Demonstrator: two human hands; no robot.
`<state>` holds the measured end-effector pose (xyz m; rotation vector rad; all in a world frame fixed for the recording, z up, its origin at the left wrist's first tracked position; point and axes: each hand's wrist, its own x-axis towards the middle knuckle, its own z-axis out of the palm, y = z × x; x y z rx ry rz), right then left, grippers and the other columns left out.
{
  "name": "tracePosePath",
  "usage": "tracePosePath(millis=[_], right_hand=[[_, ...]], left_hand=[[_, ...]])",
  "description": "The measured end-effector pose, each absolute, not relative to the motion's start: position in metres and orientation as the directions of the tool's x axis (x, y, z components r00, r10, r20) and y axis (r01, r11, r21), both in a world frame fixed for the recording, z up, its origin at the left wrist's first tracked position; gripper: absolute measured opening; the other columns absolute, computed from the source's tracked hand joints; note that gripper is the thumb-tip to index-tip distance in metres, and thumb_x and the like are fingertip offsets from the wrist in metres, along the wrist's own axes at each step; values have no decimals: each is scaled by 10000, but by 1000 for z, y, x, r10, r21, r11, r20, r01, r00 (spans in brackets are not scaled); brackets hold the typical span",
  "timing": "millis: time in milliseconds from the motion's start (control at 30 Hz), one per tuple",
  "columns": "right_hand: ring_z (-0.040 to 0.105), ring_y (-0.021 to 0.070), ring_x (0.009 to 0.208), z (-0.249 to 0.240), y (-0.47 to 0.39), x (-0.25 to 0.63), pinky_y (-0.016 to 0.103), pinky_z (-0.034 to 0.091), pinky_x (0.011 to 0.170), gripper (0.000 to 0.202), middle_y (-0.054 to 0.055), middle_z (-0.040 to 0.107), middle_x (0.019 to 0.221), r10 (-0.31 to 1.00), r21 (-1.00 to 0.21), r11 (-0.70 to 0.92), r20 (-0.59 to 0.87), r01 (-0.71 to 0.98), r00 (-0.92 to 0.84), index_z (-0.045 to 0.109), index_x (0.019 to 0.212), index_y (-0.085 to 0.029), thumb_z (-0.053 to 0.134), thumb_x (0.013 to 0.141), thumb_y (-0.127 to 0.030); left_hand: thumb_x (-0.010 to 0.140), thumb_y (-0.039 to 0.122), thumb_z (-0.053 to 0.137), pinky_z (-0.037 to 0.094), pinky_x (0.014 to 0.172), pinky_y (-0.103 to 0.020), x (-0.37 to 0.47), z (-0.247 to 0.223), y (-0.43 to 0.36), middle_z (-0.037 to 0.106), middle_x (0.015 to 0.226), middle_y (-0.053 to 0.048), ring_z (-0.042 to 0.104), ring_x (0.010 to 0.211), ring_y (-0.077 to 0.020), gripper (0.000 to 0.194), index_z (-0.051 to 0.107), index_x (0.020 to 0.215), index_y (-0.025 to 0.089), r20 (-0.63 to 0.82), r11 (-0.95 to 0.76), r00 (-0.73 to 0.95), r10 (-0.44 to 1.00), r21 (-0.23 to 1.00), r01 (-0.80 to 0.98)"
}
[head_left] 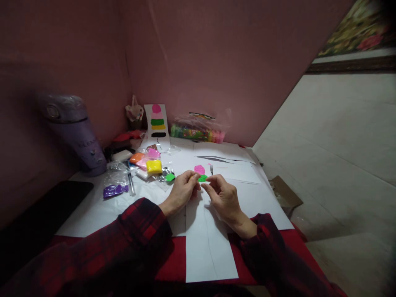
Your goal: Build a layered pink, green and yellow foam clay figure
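Observation:
My left hand (185, 189) is closed, its thumb and fingers pinched together over a white paper strip (206, 239); what it grips is too small to make out. Close by on the right, my right hand (223, 197) has its thumb and index finger bent toward each other with a gap between the tips. Green clay (202, 178) lies on the strip just beyond the fingertips, and a pink clay patch (199, 169) touches its far side. To the right of the pink clay are a small fork (211, 169) and a thin stick (221, 168).
A purple bottle (77, 136) stands at the left. Bagged clay, with a yellow block (154, 166) and a purple pack (115, 191), lies left of my hands. A painted card (157, 123) leans on the wall beside a wrapped colourful tube (198, 133). A dark slab (46, 214) lies front left.

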<state>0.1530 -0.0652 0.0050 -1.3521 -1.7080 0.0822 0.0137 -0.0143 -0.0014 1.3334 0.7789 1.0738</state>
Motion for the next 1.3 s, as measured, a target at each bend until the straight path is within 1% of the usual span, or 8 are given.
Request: tracePosePath(millis=[133, 200, 367, 467, 633, 833, 1033, 1300], right_hand=[[573, 139, 594, 6, -64, 153, 248, 443, 558, 187, -5, 618, 703, 804, -579, 408, 594, 706, 22, 598, 998, -174, 654, 845, -265], [575, 144, 622, 7, -64, 153, 251, 447, 557, 157, 6, 611, 731, 798, -564, 455, 602, 689, -35, 616, 996, -179, 636, 858, -252], [562, 159, 673, 7, -64, 152, 252, 439, 532, 94, 24, 576, 774, 751, -489, 551, 643, 676, -148, 623, 941, -186, 627, 850, -209], [554, 156, 679, 6, -64, 153, 250, 429, 533, 106, 21, 568, 779, 748, -481, 559, 645, 675, -160, 618, 949, -194, 588, 856, -155], [539, 144, 651, 5, -65, 153, 249, 415, 541, 84, 11, 562, 763, 764, -499, 531, 631, 685, -133, 597, 886, -196, 560, 854, -129], [574, 151, 677, 4, -65, 153, 249, 418, 550, 79, 11, 602, 771, 783, -538, 487, 618, 688, -71, 589, 876, -197, 550, 856, -132], [602, 162, 700, 3, -63, 154, 259, 429, 567, 83, 25, 643, 800, 786, -548, 492, 614, 676, -74, 597, 905, -197, 526, 894, -156], [612, 166, 704, 2, -61, 154, 267, 449, 578, 40, 38, 661, 834, 784, -559, 511, 615, 653, -88, 594, 919, -192, 562, 903, -209]], left_hand=[[804, 545, 566, 377, 389, -218, 14, 1, -18, 547, 528, 38, 506, 401, -117, 423, 555, 941, 145, 104, -24, 476, 873, 985, -171], [816, 560, 550, 392, 405, -222, 13, 1, -20, 538, 519, 39, 516, 410, -120, 435, 561, 948, 146, 112, -29, 503, 857, 985, -169], [821, 588, 537, 435, 448, -235, 10, 4, -22, 585, 683, 6, 549, 469, -111, 481, 568, 998, 142, 148, -42, 547, 824, 979, -202], [833, 607, 503, 420, 427, -239, 10, 4, -22, 575, 650, 10, 537, 438, -116, 513, 546, 1033, 137, 144, -37, 585, 798, 981, -190], [860, 577, 484, 403, 420, -224, 11, 3, -22, 542, 563, 32, 509, 417, -106, 449, 544, 962, 145, 161, -97, 540, 826, 985, -145], [828, 549, 546, 369, 440, -211, 11, 4, -20, 535, 531, 20, 487, 433, -89, 417, 500, 698, 155, 121, -108, 485, 866, 993, -54], [848, 515, 513, 372, 454, -220, 10, 4, -19, 558, 586, 18, 480, 449, -88, 370, 501, 734, 163, 160, -137, 496, 854, 987, -83], [846, 495, 504, 334, 415, -213, 11, 1, -18, 515, 534, 42, 448, 416, -84, 347, 470, 710, 177, 167, -115, 498, 851, 984, -132]])
